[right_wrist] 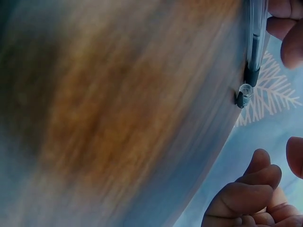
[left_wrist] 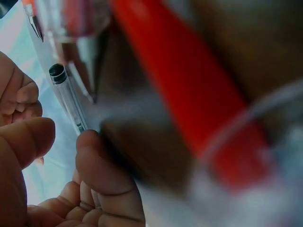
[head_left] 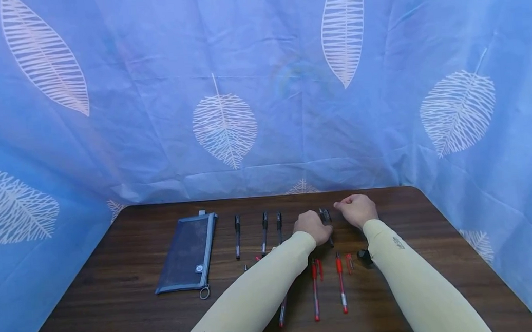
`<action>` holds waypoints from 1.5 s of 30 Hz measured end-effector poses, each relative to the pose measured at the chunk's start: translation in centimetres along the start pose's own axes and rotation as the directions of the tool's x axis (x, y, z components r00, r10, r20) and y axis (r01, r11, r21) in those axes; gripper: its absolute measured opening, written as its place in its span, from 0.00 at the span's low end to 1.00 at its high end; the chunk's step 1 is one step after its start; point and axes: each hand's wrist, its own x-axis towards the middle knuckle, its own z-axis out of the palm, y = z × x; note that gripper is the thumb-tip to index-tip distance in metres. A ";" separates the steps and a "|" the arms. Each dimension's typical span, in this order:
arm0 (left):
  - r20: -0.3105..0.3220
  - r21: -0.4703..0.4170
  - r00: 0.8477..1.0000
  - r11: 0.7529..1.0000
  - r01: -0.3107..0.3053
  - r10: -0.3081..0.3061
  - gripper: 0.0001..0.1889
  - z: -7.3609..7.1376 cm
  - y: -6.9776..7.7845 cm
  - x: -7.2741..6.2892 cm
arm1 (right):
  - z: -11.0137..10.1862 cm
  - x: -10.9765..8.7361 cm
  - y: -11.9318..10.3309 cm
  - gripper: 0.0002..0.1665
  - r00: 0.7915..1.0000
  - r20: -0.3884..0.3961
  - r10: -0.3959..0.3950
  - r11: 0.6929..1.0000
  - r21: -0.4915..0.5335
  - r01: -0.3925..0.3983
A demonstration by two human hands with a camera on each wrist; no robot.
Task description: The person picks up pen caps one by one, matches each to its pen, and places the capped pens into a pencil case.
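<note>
My left hand (head_left: 313, 227) is beside a black pen (head_left: 330, 241) at the back right of the table. In the left wrist view, the index fingertip appears to touch a clear pen barrel with a dark end (left_wrist: 70, 99), while the thumb stays apart. To the right of that pen, my right hand (head_left: 357, 209) has loosely bent fingers. The right wrist view shows nothing between its thumb and its fingers (right_wrist: 258, 189). A small clear and dark piece (right_wrist: 244, 96) lies at the pen's black end there.
Three black pens (head_left: 237, 237) lie in a row left of my hands. Farther left is a blue-edged mesh zip pouch (head_left: 184, 254). Red pens (head_left: 341, 284) lie nearer me, with small red caps (head_left: 349, 264) beside them. My left forearm covers part of the table.
</note>
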 end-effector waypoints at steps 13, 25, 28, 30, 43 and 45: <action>-0.041 0.226 0.999 0.974 0.022 -0.013 0.22 1.2 1.2 1.3 | 0.4 0.2 -0.4 0.22 0.999 -0.032 -0.010 0.999 -0.031 0.009; -0.049 0.267 0.998 0.963 0.045 -0.033 0.18 0.5 1.9 1.3 | -0.2 0.5 -0.4 0.21 0.999 -0.047 -0.026 0.999 -0.021 0.025; -0.045 0.258 0.998 0.964 0.059 -0.049 0.16 0.5 1.9 1.2 | -0.1 0.5 -0.3 0.21 0.999 -0.044 -0.020 0.999 -0.026 0.019; -0.038 0.245 0.998 0.967 0.065 -0.058 0.15 0.5 1.7 1.2 | 0.1 0.4 -0.3 0.22 0.999 -0.035 -0.013 0.999 -0.032 0.012; 0.006 -0.057 0.999 0.997 0.046 -0.046 0.22 -0.2 -0.1 -0.2 | 0.7 0.5 0.1 0.21 1.000 -0.012 0.023 0.998 -0.060 -0.024; 0.010 -0.102 0.999 0.994 0.043 -0.042 0.24 -0.4 -0.3 -0.4 | 0.9 0.6 0.0 0.22 1.000 -0.001 0.026 0.997 -0.071 -0.026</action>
